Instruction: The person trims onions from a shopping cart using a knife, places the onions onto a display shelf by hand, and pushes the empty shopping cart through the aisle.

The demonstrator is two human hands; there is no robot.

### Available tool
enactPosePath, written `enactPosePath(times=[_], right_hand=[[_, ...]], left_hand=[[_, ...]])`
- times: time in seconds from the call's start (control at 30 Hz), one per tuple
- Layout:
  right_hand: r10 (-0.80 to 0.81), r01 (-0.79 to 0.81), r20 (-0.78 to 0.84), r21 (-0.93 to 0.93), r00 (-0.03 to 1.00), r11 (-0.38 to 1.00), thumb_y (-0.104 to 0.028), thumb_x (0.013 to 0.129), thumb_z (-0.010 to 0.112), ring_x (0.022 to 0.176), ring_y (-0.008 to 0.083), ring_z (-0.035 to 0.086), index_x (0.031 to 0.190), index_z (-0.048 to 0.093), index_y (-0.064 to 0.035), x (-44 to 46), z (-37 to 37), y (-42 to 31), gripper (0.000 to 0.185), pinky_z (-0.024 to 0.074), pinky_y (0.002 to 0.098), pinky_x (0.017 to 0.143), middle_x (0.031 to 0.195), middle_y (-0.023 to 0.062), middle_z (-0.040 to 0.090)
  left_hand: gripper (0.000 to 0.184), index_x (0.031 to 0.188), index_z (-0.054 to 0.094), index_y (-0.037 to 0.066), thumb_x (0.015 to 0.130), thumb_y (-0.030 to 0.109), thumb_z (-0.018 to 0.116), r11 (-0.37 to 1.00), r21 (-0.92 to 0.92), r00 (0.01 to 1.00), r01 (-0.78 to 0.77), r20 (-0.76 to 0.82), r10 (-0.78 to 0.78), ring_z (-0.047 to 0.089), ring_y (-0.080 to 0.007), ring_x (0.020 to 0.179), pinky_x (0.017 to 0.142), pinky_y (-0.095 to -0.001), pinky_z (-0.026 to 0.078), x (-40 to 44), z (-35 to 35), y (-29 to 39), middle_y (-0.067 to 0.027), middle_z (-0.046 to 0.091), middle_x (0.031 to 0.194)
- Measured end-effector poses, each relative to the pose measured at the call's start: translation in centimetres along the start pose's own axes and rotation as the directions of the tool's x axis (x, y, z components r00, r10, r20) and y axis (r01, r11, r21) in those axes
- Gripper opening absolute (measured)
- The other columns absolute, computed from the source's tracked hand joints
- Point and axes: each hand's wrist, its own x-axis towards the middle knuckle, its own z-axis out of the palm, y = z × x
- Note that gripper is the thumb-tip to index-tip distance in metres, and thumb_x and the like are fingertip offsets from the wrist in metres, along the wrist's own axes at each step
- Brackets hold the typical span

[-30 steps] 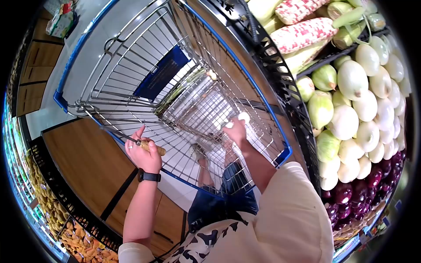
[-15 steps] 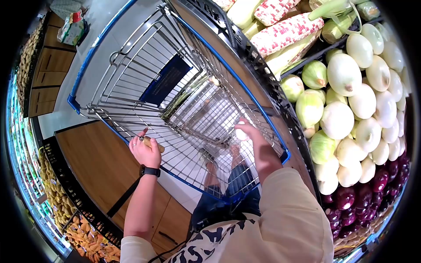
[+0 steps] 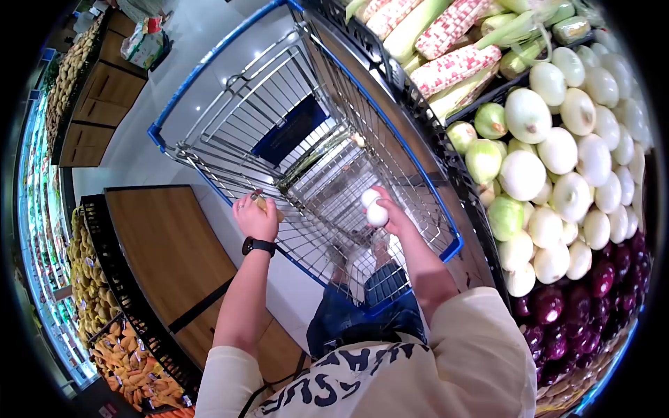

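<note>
My right hand [image 3: 394, 214] is closed around two white onions [image 3: 377, 214], held over the open basket of the shopping cart [image 3: 423, 164]. My left hand [image 3: 256, 219] is closed on a tan, elongated thing [image 3: 270, 207] beside the cart's left rim. The fingers hide most of it, so its kind is unclear. Inside the cart, toward the far end, lie long green stalks [image 3: 304, 165] with a pale end.
White onions [image 3: 524, 175], red onions [image 3: 575, 306] and corn cobs [image 3: 453, 73] fill the black-edged display on the right. At left stand a wooden cabinet [image 3: 167, 254], orange produce [image 3: 132, 366] and yellow-brown produce [image 3: 89, 279]. A bag [image 3: 144, 45] sits farther back.
The view has shifted, so the cart appears farther right. Two white onions now show in my right hand, where only one was visible before. My left hand keeps its tan thing.
</note>
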Motion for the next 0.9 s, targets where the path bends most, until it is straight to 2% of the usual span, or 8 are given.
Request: enactPosePath(times=[0.2, 0.23, 0.27, 0.37, 0.5, 0.63, 0.77, 0.9], right_hand=[[-0.319, 0.313, 0.409, 0.082, 0.855, 0.946, -0.03, 0.083, 0.071, 0.109, 0.0332, 0.066, 0.151, 0.031, -0.0218, -15.1, 14.8, -5.7, 0.079, 0.0656, 0.0451, 0.069, 0.131, 0.0198, 0.055], [-0.351, 0.367, 0.425, 0.047, 0.835, 0.929, -0.029, 0.085, 0.07, 0.11, 0.0326, 0.065, 0.151, 0.031, -0.0204, -17.9, 17.1, -6.0, 0.077, 0.0652, 0.0447, 0.069, 0.131, 0.02, 0.055], [-0.349, 0.392, 0.417, -0.021, 0.839, 0.92, -0.029, 0.085, 0.071, 0.111, 0.0317, 0.065, 0.151, 0.032, -0.0187, -20.7, 19.2, -6.1, 0.078, 0.0636, 0.0438, 0.077, 0.131, 0.0192, 0.055], [-0.364, 0.528, 0.457, -0.307, 0.811, 0.792, -0.034, 0.084, 0.074, 0.123, 0.0288, 0.059, 0.152, 0.036, -0.0182, -26.2, 23.6, -5.3, 0.08, 0.0442, 0.041, 0.107, 0.142, 0.0193, 0.05], [-0.516, 0.59, 0.398, -0.755, 0.759, 0.285, -0.026, 0.084, 0.075, 0.154, 0.033, 0.011, 0.148, 0.049, -0.0157, -33.7, 27.7, -3.8, 0.07, 0.021, 0.0392, 0.12, 0.166, 0.0235, 0.002], [-0.559, 0.528, 0.119, -0.532, 0.821, 0.662, -0.027, 0.095, 0.066, 0.122, 0.0249, 0.058, 0.131, 0.059, -0.0083, -42.4, 24.5, -3.9, 0.041, 0.0446, 0.0385, 0.107, 0.137, 0.0149, 0.055], [-0.609, 0.599, 0.012, 0.17, 0.793, 0.783, -0.023, 0.1, 0.057, 0.111, 0.0255, 0.063, 0.136, 0.048, -0.0121, -51.2, 16.3, -3.5, 0.039, 0.0547, 0.0542, 0.096, 0.122, 0.0107, 0.061], [-0.759, 0.769, -0.196, -0.04, 0.621, 0.639, -0.014, 0.096, 0.062, 0.117, 0.0277, 0.058, 0.143, 0.039, -0.014, -59.7, 9.2, -4.5, 0.052, 0.0546, 0.0489, 0.095, 0.13, 0.0103, 0.053]], left_hand=[[0.041, 0.109, 0.07, 0.003, 0.099, 0.032, 0.043, 0.948, -0.307, 0.968, -0.089, 0.197, 0.155, 0.062, -0.0278, 0.108, 0.11, -0.0416, 0.033, -0.2, 0.5, -1.4, -0.0165, 0.07, 0.111], [0.046, 0.119, 0.068, 0.006, 0.104, 0.03, 0.031, 0.419, -0.88, 0.961, 0.223, 0.27, 0.057, 0.061, -0.0208, 0.109, 0.107, -0.0377, 0.035, -0.9, 0.8, 0.3, -0.0104, 0.065, 0.127], [0.052, 0.119, 0.068, 0.011, 0.1, 0.049, 0.038, -0.076, -0.839, 0.84, 0.54, 0.531, 0.111, 0.056, -0.0194, 0.118, 0.096, -0.0386, 0.042, -1.5, -0.8, 2.2, -0.0056, 0.051, 0.147], [0.069, 0.143, 0.049, 0.01, 0.094, 0.059, 0.043, -0.555, -0.349, 0.655, 0.755, 0.39, 0.647, 0.047, -0.0301, 0.132, 0.108, -0.0492, 0.041, -5.4, -12.9, 11.5, -0.0079, 0.047, 0.151], [0.066, 0.145, 0.049, 0.011, 0.095, 0.054, 0.043, -0.61, -0.365, 0.707, 0.703, 0.448, 0.547, 0.045, -0.0357, 0.136, 0.116, -0.0527, 0.032, -9.8, -18.3, 16.9, -0.0194, 0.048, 0.147], [0.058, 0.135, 0.055, 0.016, 0.093, 0.054, 0.044, -0.598, -0.049, 0.541, 0.8, 0.489, 0.684, 0.054, -0.0353, 0.125, 0.106, -0.0563, 0.042, -12.1, -20.0, 19.9, -0.0178, 0.055, 0.139], [0.055, 0.128, 0.058, 0.016, 0.093, 0.055, 0.043, -0.527, -0.109, 0.486, 0.843, 0.573, 0.659, 0.059, -0.0333, 0.117, 0.099, -0.0584, 0.046, -14.1, -20.0, 23.0, -0.0138, 0.062, 0.127], [0.057, 0.131, 0.056, 0.016, 0.093, 0.056, 0.041, -0.515, -0.21, 0.512, 0.831, 0.651, 0.56, 0.06, -0.0311, 0.113, 0.099, -0.0581, 0.046, -16.6, -18.8, 27.0, -0.0112, 0.065, 0.119]])
